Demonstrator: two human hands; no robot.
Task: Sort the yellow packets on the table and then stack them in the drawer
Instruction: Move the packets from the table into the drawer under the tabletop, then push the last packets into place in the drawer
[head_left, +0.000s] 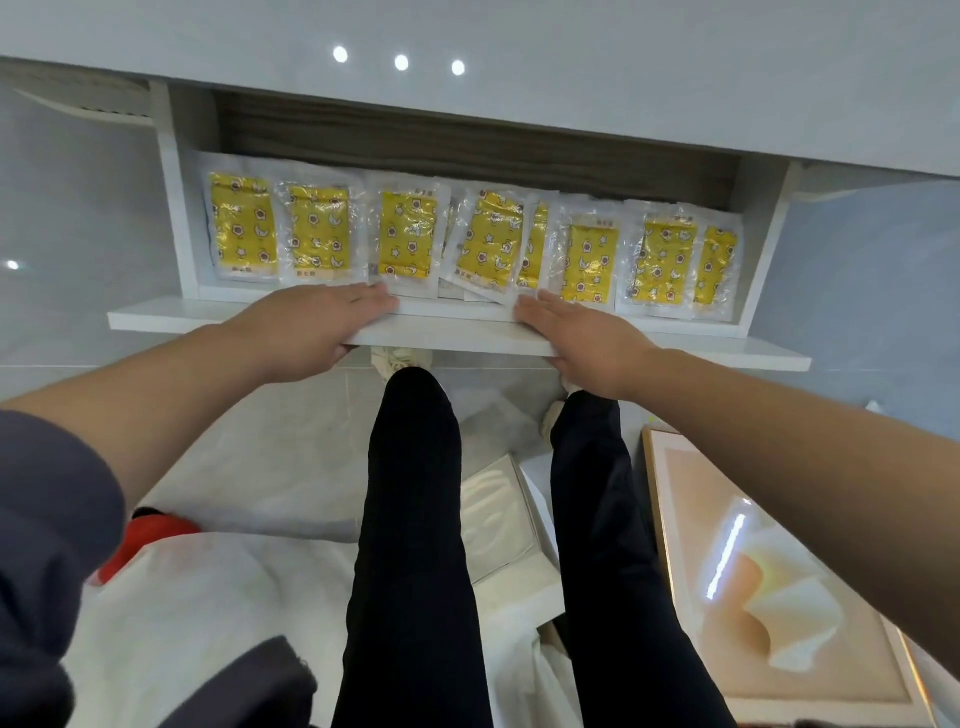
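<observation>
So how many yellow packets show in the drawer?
8 packets in a row across the drawer; the fifth is half covered; more may lie beneath.

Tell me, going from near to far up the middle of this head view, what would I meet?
Black trouser legs → white drawer front, with left hand and right hand on it → yellow packets → dark wooden back → white tabletop.

Packets: yellow rectangular packets (405, 234) sealed in clear, crinkled, glossy plastic.
Drawer: white drawer (457, 338) of smooth matt board; its dark back panel (467, 140) shows wood grain.
Tabletop: white tabletop (519, 78), smooth and glossy.
Trousers: black trousers (410, 519), matt cloth.
Floor: pale grey floor tiles (78, 234), polished.
</observation>
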